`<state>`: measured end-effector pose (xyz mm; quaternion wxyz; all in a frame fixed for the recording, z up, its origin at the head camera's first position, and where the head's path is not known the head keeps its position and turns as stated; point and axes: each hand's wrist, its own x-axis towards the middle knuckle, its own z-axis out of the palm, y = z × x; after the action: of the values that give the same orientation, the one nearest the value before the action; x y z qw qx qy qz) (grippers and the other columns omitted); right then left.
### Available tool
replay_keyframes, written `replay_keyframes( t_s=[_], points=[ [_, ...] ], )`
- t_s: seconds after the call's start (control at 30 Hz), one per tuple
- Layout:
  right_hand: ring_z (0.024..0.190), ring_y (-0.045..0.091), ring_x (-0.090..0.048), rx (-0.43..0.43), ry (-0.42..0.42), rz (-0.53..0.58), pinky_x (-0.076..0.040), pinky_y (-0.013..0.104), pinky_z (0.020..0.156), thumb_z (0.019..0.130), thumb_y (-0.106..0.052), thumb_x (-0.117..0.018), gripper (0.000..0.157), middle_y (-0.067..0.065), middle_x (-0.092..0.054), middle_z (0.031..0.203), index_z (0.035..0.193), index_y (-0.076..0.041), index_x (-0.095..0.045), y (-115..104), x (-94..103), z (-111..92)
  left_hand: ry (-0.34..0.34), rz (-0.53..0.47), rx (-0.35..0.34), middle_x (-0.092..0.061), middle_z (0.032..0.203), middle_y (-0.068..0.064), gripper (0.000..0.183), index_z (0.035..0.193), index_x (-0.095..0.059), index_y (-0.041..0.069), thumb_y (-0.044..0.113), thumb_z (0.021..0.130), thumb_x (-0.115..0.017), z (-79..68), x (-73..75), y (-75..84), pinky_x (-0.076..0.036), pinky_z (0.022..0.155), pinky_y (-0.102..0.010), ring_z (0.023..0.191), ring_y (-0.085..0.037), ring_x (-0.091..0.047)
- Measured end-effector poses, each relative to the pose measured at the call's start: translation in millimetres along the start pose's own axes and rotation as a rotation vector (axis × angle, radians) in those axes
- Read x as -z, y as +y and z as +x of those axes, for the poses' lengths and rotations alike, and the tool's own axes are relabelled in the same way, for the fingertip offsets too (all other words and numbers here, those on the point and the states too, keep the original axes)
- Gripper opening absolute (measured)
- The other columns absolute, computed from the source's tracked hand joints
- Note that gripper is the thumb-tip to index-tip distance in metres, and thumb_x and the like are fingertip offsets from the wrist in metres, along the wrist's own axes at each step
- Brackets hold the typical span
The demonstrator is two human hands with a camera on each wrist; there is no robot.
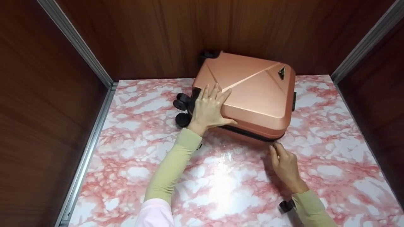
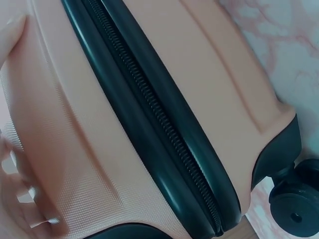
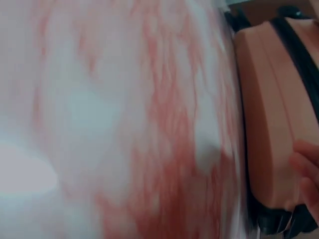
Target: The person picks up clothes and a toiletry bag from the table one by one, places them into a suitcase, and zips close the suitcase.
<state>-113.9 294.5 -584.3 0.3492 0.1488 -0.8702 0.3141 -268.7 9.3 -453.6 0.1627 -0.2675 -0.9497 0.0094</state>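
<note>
A rose-gold hard-shell suitcase (image 1: 252, 91) lies on its side face-up, its wheels (image 1: 182, 120) pointing left. My left hand (image 1: 208, 108) presses flat on its lid near the wheel end, fingers spread and thumb over the front edge. In the left wrist view a black-edged zipper (image 2: 154, 107) runs along the suitcase's side, its teeth meshed in the part that shows. At the near right corner, my right hand (image 1: 285, 164) has thumb and curled index finger together at the black zipper band, pinching a small dark zipper pull that the fingers mostly hide.
The suitcase rests on a red-and-white marbled tabletop (image 1: 132, 189), close to the brown wood-look back panel (image 1: 151, 41). Side panels with metal edge strips (image 1: 79, 157) stand left and right. A black handle (image 1: 294, 101) sticks out at the suitcase's right end.
</note>
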Motion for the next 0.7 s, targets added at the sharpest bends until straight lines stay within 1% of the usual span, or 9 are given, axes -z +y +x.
replay_keyframes(
  t_s=[0.07,0.13,0.27,0.37,0.47,0.5,0.57,0.7],
  points=[
    [0.056,0.017,-0.06,0.006,0.002,0.022,-0.047,0.036,0.048,0.09,0.008,-0.068,0.012,0.002,-0.063,0.07,0.098,-0.001,-0.067,2.6,0.0,2.4,-0.017,0.005,0.01,-0.035,0.16,-0.018,0.123,0.16,-0.033,0.035,0.101,0.058,-0.051,0.0,1.2,-0.8,-0.021,0.119,-0.051,0.144,-0.047,-0.032],
    [0.063,0.02,-0.065,-0.005,0.003,0.035,-0.05,0.037,0.052,0.091,0.008,-0.067,0.012,0.004,-0.068,0.076,0.099,-0.001,-0.069,5.3,1.6,4.7,-0.016,0.009,0.018,-0.034,0.16,-0.018,0.124,0.161,-0.033,0.035,0.102,0.058,-0.049,0.0,1.5,0.4,-0.021,0.119,-0.051,0.144,-0.046,-0.031],
    [0.07,0.023,-0.066,-0.089,-0.018,0.033,-0.048,0.038,0.061,0.096,0.006,-0.064,0.012,0.008,-0.071,0.084,0.103,-0.001,-0.071,13.5,9.4,9.3,-0.001,0.035,0.035,-0.035,0.16,-0.018,0.124,0.16,-0.035,0.032,0.103,0.059,-0.046,-1.8,0.2,10.6,-0.021,0.119,-0.051,0.143,-0.047,-0.033],
    [0.066,0.024,-0.062,-0.133,-0.046,0.011,-0.045,0.04,0.061,0.097,0.005,-0.061,0.012,0.011,-0.07,0.081,0.103,0.0,-0.071,24.2,14.5,16.4,0.003,0.059,0.054,-0.037,0.159,-0.018,0.121,0.16,-0.037,0.03,0.101,0.062,-0.047,-4.1,1.8,19.2,-0.022,0.119,-0.051,0.143,-0.046,-0.034],
    [0.066,0.029,-0.065,-0.157,-0.032,-0.01,-0.045,0.045,0.06,0.099,0.003,-0.059,0.012,0.015,-0.069,0.079,0.103,0.002,-0.07,38.8,18.2,27.4,0.008,0.057,0.05,-0.039,0.158,-0.016,0.113,0.159,-0.039,0.026,0.094,0.07,-0.053,-6.0,4.5,25.7,-0.025,0.118,-0.05,0.142,-0.045,-0.036],
    [0.065,0.03,-0.064,-0.165,-0.023,-0.018,-0.043,0.045,0.059,0.099,0.003,-0.058,0.012,0.017,-0.068,0.077,0.103,0.003,-0.07,44.0,19.8,31.1,0.006,0.056,0.043,-0.039,0.158,-0.015,0.109,0.159,-0.039,0.025,0.09,0.073,-0.056,-7.0,5.8,28.4,-0.026,0.117,-0.05,0.142,-0.044,-0.036],
    [0.066,0.034,-0.065,-0.18,-0.002,-0.024,-0.042,0.047,0.061,0.1,0.002,-0.058,0.012,0.019,-0.068,0.077,0.103,0.004,-0.069,54.0,22.8,38.3,0.003,0.06,0.024,-0.038,0.159,-0.015,0.104,0.159,-0.038,0.022,0.083,0.078,-0.06,-9.2,7.6,34.1,-0.029,0.116,-0.05,0.141,-0.044,-0.037],
    [0.061,0.036,-0.058,-0.199,0.011,-0.04,-0.038,0.049,0.059,0.101,-0.001,-0.057,0.014,0.018,-0.063,0.071,0.1,0.004,-0.069,71.8,26.0,52.0,0.011,0.1,-0.007,-0.038,0.159,-0.014,0.096,0.16,-0.037,0.021,0.073,0.084,-0.064,-14.3,11.3,45.1,-0.033,0.114,-0.048,0.138,-0.044,-0.042]
  ],
)
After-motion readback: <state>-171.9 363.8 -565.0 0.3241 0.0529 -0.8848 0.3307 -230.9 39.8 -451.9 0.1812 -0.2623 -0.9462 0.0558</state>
